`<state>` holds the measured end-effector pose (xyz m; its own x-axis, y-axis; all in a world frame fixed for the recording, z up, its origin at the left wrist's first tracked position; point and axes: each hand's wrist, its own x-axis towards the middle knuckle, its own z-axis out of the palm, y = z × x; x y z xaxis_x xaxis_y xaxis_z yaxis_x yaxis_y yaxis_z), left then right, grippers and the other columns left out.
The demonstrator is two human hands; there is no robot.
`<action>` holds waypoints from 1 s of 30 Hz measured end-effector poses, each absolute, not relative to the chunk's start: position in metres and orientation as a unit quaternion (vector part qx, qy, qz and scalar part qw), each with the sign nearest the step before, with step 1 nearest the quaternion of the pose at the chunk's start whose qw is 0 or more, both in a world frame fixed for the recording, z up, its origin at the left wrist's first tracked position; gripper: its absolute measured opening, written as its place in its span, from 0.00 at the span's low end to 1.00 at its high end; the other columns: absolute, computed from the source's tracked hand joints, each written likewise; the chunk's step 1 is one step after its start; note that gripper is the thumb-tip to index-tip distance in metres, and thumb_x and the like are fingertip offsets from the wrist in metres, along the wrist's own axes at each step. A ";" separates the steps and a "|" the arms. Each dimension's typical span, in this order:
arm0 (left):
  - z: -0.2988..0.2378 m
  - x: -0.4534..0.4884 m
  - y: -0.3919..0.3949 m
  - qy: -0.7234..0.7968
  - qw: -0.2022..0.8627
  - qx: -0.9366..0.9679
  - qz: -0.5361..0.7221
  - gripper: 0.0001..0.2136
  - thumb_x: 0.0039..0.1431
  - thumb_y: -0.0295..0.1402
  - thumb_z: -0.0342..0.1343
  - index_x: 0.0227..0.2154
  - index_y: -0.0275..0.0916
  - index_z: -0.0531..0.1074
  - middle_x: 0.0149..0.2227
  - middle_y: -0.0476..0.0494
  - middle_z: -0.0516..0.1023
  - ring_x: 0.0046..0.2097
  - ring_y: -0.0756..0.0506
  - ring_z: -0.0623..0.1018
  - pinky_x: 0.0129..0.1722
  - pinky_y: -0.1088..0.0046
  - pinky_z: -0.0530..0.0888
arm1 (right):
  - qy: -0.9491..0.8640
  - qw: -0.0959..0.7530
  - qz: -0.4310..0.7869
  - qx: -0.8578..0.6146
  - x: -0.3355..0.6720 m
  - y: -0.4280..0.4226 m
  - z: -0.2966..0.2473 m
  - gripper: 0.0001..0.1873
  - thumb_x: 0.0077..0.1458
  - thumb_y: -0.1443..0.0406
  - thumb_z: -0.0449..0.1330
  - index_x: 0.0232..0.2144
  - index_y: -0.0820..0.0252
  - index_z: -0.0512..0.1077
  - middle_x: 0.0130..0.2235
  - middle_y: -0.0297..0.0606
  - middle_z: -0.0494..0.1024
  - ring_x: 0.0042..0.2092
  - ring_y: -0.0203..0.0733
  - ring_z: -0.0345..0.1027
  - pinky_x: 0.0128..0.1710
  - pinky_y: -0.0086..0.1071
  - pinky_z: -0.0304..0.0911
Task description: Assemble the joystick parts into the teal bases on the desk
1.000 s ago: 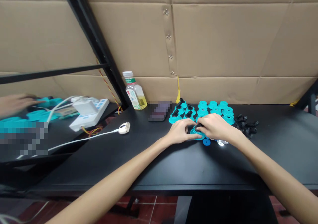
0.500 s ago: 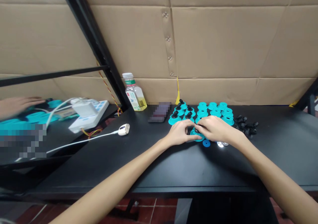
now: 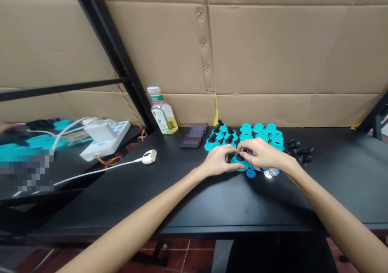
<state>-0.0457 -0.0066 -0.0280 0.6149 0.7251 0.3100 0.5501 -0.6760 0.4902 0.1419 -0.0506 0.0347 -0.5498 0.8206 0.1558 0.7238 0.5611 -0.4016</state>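
Pinching from both sides, the left hand and the right hand bring their bunched fingertips together around a stubby black knob seated on a turquoise flanged plastic spool, though the hands hide which fingers do the gripping. The right hand has drawn back slightly, uncovering more of the shiny silver metal discs just right of that spool, while a flat blue disc lies just in front of it. Behind the spool stand rows of matching turquoise spools with open round centres, and those to its left carry capped black knobs. To its right lies a heap of loose black knobs, matte and knobbly, on the smooth black tabletop.
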 end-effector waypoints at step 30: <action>-0.027 -0.044 -0.007 0.361 0.191 0.878 0.249 0.24 0.46 0.55 0.60 0.37 0.39 0.76 0.30 0.49 0.72 0.27 0.51 0.65 0.26 0.76 0.59 | -0.903 0.093 0.099 -0.407 0.138 -0.042 0.039 0.13 0.53 0.73 0.50 0.21 0.64 0.69 0.20 0.34 0.67 0.24 0.32 0.50 0.27 0.30 0.44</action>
